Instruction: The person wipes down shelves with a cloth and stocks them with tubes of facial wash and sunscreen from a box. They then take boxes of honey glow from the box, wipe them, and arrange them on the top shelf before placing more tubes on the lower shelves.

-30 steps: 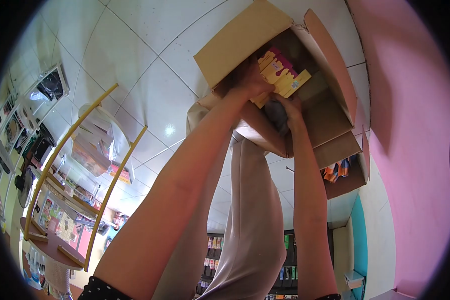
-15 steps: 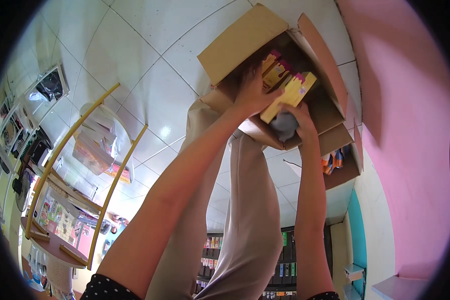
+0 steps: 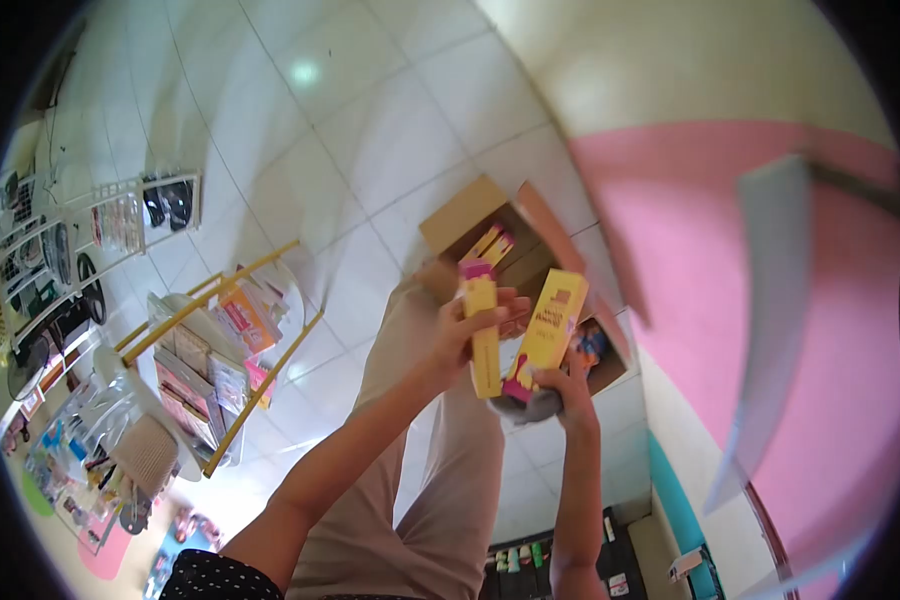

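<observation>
My left hand (image 3: 458,338) is closed around a slim yellow carton (image 3: 485,352) with a magenta end, held upright. My right hand (image 3: 573,388) grips another yellow carton (image 3: 554,318), which is tilted and shows dark lettering and a magenta drip pattern at its lower end. A rounded grey item (image 3: 532,408), perhaps cloth, is also at my right hand; I cannot make out its kind. Beyond both hands stands an open cardboard box (image 3: 462,216) on the floor. More yellow cartons (image 3: 490,246) lie inside it, partly hidden by its flaps.
A second cardboard box (image 3: 610,368) with colourful contents sits beside the first, near the pink wall (image 3: 685,240). To the left is a gold-framed rack (image 3: 222,292) with packages, and behind it a white wire rack (image 3: 120,215). A blurred pale panel (image 3: 770,290) appears at right.
Both hands have come up out of the cardboard box. My left hand now holds a yellow carton of its own, and my right hand's carton has turned. The view has also shifted.
</observation>
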Demonstrator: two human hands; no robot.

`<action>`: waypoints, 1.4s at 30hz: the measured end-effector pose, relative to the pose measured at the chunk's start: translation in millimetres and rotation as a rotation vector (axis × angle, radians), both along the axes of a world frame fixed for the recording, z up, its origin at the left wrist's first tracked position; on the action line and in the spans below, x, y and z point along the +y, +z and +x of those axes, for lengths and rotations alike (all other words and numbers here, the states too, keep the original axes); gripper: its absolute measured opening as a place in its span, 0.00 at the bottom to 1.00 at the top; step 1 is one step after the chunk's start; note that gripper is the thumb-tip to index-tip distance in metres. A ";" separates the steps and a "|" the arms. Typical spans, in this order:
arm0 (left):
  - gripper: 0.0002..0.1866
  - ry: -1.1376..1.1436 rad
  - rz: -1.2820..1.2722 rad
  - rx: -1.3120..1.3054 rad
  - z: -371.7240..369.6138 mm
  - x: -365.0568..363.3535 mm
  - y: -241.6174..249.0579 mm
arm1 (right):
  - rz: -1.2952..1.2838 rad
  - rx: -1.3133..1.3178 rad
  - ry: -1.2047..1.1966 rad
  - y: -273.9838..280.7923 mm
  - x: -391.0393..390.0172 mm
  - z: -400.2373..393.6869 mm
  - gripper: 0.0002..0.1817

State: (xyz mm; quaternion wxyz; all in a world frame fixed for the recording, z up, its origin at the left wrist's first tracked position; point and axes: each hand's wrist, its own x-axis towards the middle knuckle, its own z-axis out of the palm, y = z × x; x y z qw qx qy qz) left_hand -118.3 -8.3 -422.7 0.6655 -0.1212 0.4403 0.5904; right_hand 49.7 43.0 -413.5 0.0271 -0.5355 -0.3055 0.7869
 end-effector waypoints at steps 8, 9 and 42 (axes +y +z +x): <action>0.20 -0.579 0.298 0.164 -55.6 5.4 196.3 | -0.099 0.151 0.664 225.4 36.6 33.4 0.22; 0.20 -0.788 0.328 0.201 -56.3 4.5 217.7 | -0.068 0.145 0.626 251.8 39.8 26.2 0.22; 0.22 -0.730 0.856 0.537 203.5 -55.1 449.9 | 0.892 0.685 -1.170 510.6 -108.8 216.6 0.16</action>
